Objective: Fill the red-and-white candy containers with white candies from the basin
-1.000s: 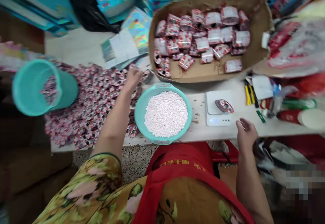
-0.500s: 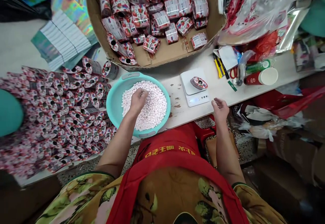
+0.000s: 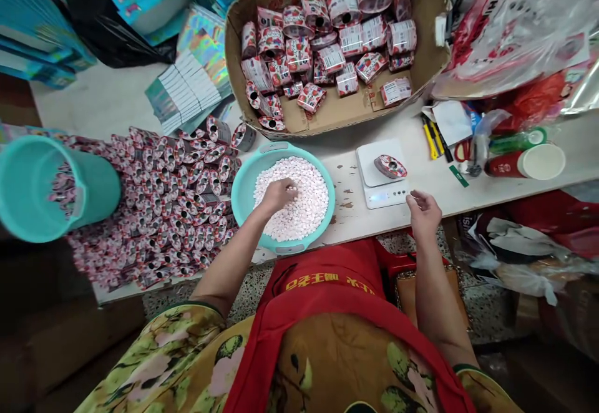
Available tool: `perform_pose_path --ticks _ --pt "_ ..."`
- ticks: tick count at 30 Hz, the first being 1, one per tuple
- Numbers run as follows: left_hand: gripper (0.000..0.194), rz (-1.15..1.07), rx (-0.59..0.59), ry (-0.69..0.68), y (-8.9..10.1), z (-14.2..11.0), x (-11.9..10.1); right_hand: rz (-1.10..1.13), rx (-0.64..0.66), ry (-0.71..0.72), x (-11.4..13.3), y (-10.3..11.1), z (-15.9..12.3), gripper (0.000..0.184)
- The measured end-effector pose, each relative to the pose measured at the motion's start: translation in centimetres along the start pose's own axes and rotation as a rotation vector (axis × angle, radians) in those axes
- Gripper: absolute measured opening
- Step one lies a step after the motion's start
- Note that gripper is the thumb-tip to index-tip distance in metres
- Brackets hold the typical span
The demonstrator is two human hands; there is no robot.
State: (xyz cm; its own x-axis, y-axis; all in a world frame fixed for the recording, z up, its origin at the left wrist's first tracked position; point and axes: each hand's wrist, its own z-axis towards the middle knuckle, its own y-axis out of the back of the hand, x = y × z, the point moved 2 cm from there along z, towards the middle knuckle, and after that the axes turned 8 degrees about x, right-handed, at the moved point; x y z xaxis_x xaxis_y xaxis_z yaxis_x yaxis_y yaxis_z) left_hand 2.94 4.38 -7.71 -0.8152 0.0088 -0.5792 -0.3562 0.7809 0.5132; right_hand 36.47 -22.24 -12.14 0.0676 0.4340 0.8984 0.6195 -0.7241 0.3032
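Note:
My left hand is over the pale pink-white tablets heaped in a turquoise basin. Its fingers are drawn together in a pinch, and what they hold is too small to make out. To the right of the basin lies a white kitchen scale with its display lit. A red printed packet with a dark round hole rests on the scale's plate. Just off the scale's lower right corner, my right hand hovers with loosely bent fingers apart, holding nothing.
Many packets stand packed together on the left beside a turquoise bucket. Behind the basin is a cardboard box of filled-looking packets. A yellow cutter, a paper cup and plastic bags lie on the right.
The view has swung left, bringing the whole bucket into sight. My left hand has turned and dipped slightly over the tablets. My right hand stays beside the scale, and the packet remains on it.

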Motion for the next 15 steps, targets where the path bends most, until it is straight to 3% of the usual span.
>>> perform_pose_path --ticks 5,8,12,15 --pt "0.021 -0.795 0.026 0.053 1.2 -1.3 3.1 0.013 -0.003 0.008 0.7 0.4 0.3 0.05" --pt "0.017 -1.035 0.041 0.133 0.8 -0.9 3.6 0.012 0.027 0.0 1.1 0.2 0.6 0.053" --pt "0.024 -1.183 -0.067 0.159 0.0 0.5 1.8 -0.102 0.088 0.111 2.2 -1.9 3.1 0.067" --pt "0.042 -1.407 -0.123 0.191 -0.5 0.8 -0.8 -0.186 0.121 0.188 4.0 -4.6 4.9 0.057"
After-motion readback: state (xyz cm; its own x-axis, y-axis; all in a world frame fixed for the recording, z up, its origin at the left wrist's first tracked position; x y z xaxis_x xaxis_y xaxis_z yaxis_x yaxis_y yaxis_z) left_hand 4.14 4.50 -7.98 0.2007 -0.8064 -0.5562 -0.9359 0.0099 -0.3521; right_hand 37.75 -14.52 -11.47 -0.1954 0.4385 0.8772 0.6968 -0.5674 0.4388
